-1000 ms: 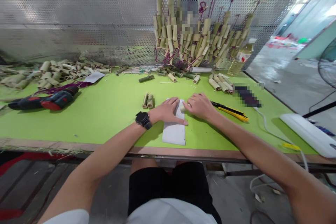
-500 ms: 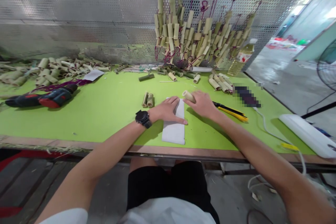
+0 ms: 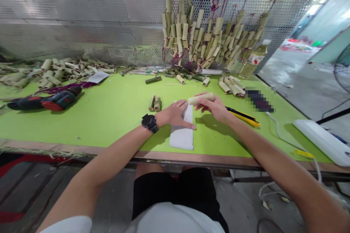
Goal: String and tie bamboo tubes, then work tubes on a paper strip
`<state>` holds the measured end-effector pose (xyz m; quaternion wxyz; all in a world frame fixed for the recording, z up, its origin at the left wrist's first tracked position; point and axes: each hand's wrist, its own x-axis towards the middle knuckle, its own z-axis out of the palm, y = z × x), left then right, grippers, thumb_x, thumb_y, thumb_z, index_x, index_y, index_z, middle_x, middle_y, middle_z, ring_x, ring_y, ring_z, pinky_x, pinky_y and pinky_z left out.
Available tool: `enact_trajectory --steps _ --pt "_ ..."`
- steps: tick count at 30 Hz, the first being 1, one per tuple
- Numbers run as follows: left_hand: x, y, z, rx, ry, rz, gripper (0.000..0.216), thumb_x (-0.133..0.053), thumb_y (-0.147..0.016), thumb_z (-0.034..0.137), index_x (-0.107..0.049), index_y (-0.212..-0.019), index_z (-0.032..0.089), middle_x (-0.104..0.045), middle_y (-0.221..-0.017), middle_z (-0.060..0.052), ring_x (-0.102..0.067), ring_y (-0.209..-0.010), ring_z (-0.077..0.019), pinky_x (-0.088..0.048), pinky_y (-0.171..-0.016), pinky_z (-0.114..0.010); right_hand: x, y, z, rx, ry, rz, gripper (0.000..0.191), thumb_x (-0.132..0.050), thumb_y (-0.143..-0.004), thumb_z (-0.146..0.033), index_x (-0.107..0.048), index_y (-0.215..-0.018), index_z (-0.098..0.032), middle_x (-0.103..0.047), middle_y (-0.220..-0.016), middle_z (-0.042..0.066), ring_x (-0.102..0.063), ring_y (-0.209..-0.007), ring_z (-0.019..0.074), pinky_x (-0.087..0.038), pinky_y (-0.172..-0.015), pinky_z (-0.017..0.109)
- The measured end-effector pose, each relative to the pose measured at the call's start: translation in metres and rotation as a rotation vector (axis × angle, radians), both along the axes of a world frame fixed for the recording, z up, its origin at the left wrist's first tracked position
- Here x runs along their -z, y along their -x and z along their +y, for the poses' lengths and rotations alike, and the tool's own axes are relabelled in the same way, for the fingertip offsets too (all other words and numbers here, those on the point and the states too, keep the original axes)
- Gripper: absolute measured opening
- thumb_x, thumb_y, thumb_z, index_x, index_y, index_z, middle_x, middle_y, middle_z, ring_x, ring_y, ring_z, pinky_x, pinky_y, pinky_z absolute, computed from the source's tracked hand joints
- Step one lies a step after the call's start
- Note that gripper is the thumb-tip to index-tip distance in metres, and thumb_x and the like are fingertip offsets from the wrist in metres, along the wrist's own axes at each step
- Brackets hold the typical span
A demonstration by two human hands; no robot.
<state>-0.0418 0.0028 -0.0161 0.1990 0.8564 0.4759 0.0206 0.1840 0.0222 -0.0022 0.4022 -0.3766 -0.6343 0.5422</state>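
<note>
My left hand (image 3: 178, 115) lies flat on a white strip, perhaps paper or sandpaper (image 3: 181, 139), its thumb stretched out to the right past the strip's edge. A pale bamboo tube (image 3: 201, 98) is gripped between the thumb and fingers of my right hand (image 3: 214, 108). The tube is nearly level, slightly above the table, with its left end close to the top of the strip. Two short bamboo pieces (image 3: 154, 103) stand side by side to the left of my left hand. A yellow and black utility knife (image 3: 244, 117) lies right of my right hand.
A cordless drill (image 3: 58, 99) and a bamboo pile (image 3: 57, 72) are at left. Strung bamboo pieces (image 3: 191, 36) hang on the perforated metal wall. At right are bundled tubes (image 3: 232, 85), a bottle of yellowish liquid (image 3: 253, 60), a blurred-out dark object (image 3: 259, 101) and a white device (image 3: 322, 142).
My right hand has lifted and turned the bamboo tube, so its length now shows sideways. The left hand has kept its place on the white strip.
</note>
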Motion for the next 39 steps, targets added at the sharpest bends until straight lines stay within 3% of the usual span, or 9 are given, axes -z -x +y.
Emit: enact_trajectory --steps 5,9,16,20,24,28,32,36,39 --pt "0.004 0.0 0.001 -0.004 -0.007 -0.011 0.14 -0.055 -0.07 0.1 -0.023 -0.17 0.009 -0.021 -0.178 -0.022 -0.016 -0.164 -0.0484 -0.019 -0.133 -0.056 0.0 0.0 0.0 -0.04 -0.084 -0.029 0.06 -0.095 -0.069 -0.052 -0.079 -0.12 -0.026 -0.081 -0.11 0.007 -0.078 -0.097 0.0237 -0.062 -0.079 0.035" --pt "0.004 0.001 0.002 0.01 -0.028 -0.018 0.142 -0.055 -0.068 0.102 -0.023 -0.17 0.009 -0.023 -0.178 -0.022 -0.018 -0.164 -0.0463 -0.018 -0.134 -0.054 0.004 0.001 0.001 -0.021 -0.182 -0.06 0.059 -0.096 -0.068 -0.051 -0.08 -0.119 -0.025 -0.081 -0.115 0.008 -0.076 -0.104 0.0266 -0.062 -0.091 0.043" --pt "-0.002 0.002 -0.001 0.018 -0.018 -0.009 0.14 -0.056 -0.073 0.098 -0.011 -0.174 0.013 -0.012 -0.181 -0.018 -0.014 -0.166 -0.0435 -0.02 -0.134 -0.053 0.004 0.001 -0.002 -0.064 -0.229 -0.135 0.054 -0.092 -0.073 -0.054 -0.073 -0.113 -0.023 -0.077 -0.11 0.008 -0.072 -0.097 0.0256 -0.059 -0.085 0.042" --pt "-0.005 0.002 -0.004 0.015 -0.004 -0.008 0.134 -0.054 -0.075 0.096 -0.011 -0.175 0.016 -0.013 -0.182 -0.016 -0.014 -0.166 -0.0424 -0.021 -0.133 -0.053 0.003 -0.002 -0.005 -0.098 -0.331 -0.407 0.04 -0.079 -0.086 -0.044 -0.062 -0.114 -0.022 -0.071 -0.1 0.006 -0.065 -0.082 0.0215 -0.052 -0.071 0.036" --pt "-0.004 0.003 -0.004 -0.003 0.006 0.014 0.14 -0.054 -0.073 0.098 -0.013 -0.173 0.009 -0.01 -0.181 -0.019 -0.012 -0.167 -0.0404 -0.018 -0.135 -0.05 0.008 -0.005 -0.001 -0.117 -0.501 -0.78 0.026 -0.061 -0.093 -0.03 -0.055 -0.117 -0.02 -0.069 -0.1 0.008 -0.06 -0.08 0.0227 -0.047 -0.073 0.037" --pt "0.0 0.003 0.0 0.003 -0.008 0.034 0.141 -0.053 -0.073 0.099 -0.011 -0.174 0.009 -0.01 -0.181 -0.019 -0.012 -0.167 -0.0407 -0.018 -0.135 -0.049 0.014 -0.007 0.004 -0.125 -0.539 -0.936 0.034 -0.051 -0.1 -0.029 -0.052 -0.131 -0.017 -0.071 -0.113 0.015 -0.064 -0.088 0.0266 -0.048 -0.079 0.039" --pt "0.002 0.004 0.001 0.012 -0.016 0.039 0.14 -0.051 -0.074 0.099 -0.01 -0.174 0.011 -0.01 -0.181 -0.018 -0.012 -0.168 -0.0393 -0.017 -0.135 -0.049 0.014 -0.004 0.003 -0.128 -0.648 -1.012 0.041 -0.046 -0.107 -0.039 -0.055 -0.139 -0.015 -0.068 -0.13 0.02 -0.066 -0.106 0.0317 -0.049 -0.093 0.044" --pt "0.0 0.004 -0.001 0.005 -0.003 0.023 0.141 -0.053 -0.073 0.099 -0.011 -0.174 0.009 -0.009 -0.181 -0.019 -0.013 -0.167 -0.0399 -0.017 -0.135 -0.05 0.014 0.002 -0.001 -0.077 -0.707 -1.14 0.046 -0.029 -0.115 -0.04 -0.063 -0.129 -0.013 -0.07 -0.123 0.018 -0.066 -0.105 0.0294 -0.045 -0.092 0.041" --pt "0.0 0.003 -0.001 -0.001 -0.005 0.012 0.139 -0.053 -0.073 0.098 -0.013 -0.174 0.011 -0.012 -0.181 -0.017 -0.014 -0.167 -0.0408 -0.017 -0.135 -0.051 0.011 0.01 -0.005 -0.004 -0.687 -1.246 0.047 -0.029 -0.116 -0.04 -0.068 -0.116 -0.013 -0.073 -0.114 0.017 -0.067 -0.1 0.0272 -0.041 -0.084 0.036"
